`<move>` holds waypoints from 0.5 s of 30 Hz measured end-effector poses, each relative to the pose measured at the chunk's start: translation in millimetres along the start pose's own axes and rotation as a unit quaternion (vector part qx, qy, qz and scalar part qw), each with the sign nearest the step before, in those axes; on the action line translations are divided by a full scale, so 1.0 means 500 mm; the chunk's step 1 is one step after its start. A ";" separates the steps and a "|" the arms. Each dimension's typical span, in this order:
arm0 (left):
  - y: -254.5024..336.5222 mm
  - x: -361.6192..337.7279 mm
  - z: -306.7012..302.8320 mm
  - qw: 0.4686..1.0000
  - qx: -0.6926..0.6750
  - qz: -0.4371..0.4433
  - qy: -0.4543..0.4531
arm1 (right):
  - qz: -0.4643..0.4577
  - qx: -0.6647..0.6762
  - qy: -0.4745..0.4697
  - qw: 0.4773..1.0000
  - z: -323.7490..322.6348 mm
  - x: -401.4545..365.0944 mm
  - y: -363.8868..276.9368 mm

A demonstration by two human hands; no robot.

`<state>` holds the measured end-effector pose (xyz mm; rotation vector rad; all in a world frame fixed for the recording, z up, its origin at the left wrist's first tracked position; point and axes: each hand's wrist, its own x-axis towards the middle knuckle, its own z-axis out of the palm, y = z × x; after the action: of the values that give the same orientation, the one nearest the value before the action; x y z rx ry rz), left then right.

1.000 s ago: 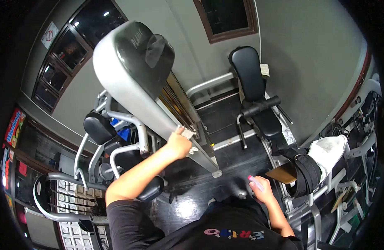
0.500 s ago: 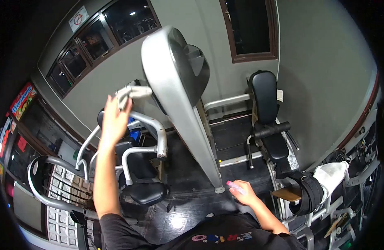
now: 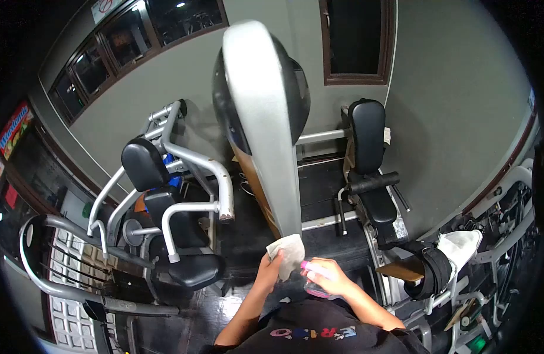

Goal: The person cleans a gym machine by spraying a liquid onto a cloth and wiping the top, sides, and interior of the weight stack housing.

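My left hand holds a crumpled white cloth low in front of my chest. My right hand grips a clear spray bottle with a pink nozzle, its nozzle close to the cloth. Both hands are near the foot of a tall grey weight-stack shroud of a gym machine, which rises straight ahead of me.
A black-padded seat with grey tube arms stands to the left. A black padded bench with a roller sits to the right against the grey wall. A black belt and white cloth lie on a machine at far right. The floor is dark and glossy.
My left hand has come down with the cloth from high on the shroud's left side to chest level beside the bottle. My view has shifted to face the shroud squarely.
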<state>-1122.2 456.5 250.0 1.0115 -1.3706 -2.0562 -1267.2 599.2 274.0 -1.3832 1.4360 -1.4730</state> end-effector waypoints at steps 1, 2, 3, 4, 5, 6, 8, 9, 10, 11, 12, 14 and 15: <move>-0.009 0.002 -0.001 1.000 -0.006 -0.001 0.001 | -0.006 0.015 -0.004 1.000 0.010 0.007 -0.003; -0.017 0.005 -0.002 1.000 -0.021 0.008 -0.019 | -0.007 0.013 -0.010 1.000 0.020 0.013 -0.003; -0.022 0.006 -0.003 0.998 -0.036 0.018 -0.040 | -0.005 0.010 -0.012 1.000 0.029 0.021 -0.004; -0.025 0.003 -0.001 0.998 -0.041 0.019 -0.054 | -0.026 0.000 -0.001 1.000 0.036 0.029 -0.005; -0.029 -0.002 0.003 0.997 -0.043 0.018 -0.055 | -0.047 -0.010 0.011 0.999 0.041 0.035 -0.005; -0.033 -0.008 0.007 0.991 -0.104 0.013 -0.081 | -0.059 -0.022 0.024 0.998 0.041 0.039 -0.001; -0.038 -0.007 0.001 0.974 -0.182 0.004 -0.134 | -0.057 -0.023 0.046 0.997 0.047 0.042 0.002; -0.038 -0.007 -0.001 0.973 -0.186 0.004 -0.135 | -0.057 -0.021 0.070 0.996 0.049 0.045 0.003; -0.038 -0.007 -0.002 0.975 -0.178 0.017 -0.135 | -0.101 -0.072 0.076 0.989 0.050 0.053 0.001; -0.039 -0.007 -0.005 0.976 -0.170 0.031 -0.134 | -0.099 -0.075 0.075 0.989 0.053 0.056 -0.003; -0.055 -0.001 -0.017 0.972 -0.190 0.032 -0.138 | -0.105 -0.107 0.072 0.986 0.057 0.059 -0.009; -0.041 -0.001 -0.022 0.972 -0.193 0.060 -0.120 | -0.097 -0.157 0.067 0.981 0.071 0.063 -0.017; -0.034 -0.002 -0.026 0.972 -0.192 0.085 -0.101 | -0.095 -0.127 0.115 0.981 0.090 0.058 0.001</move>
<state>-1111.1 456.8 231.6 0.5152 -1.0460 -2.2222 -1231.4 559.3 273.3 -1.5822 1.7266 -1.6583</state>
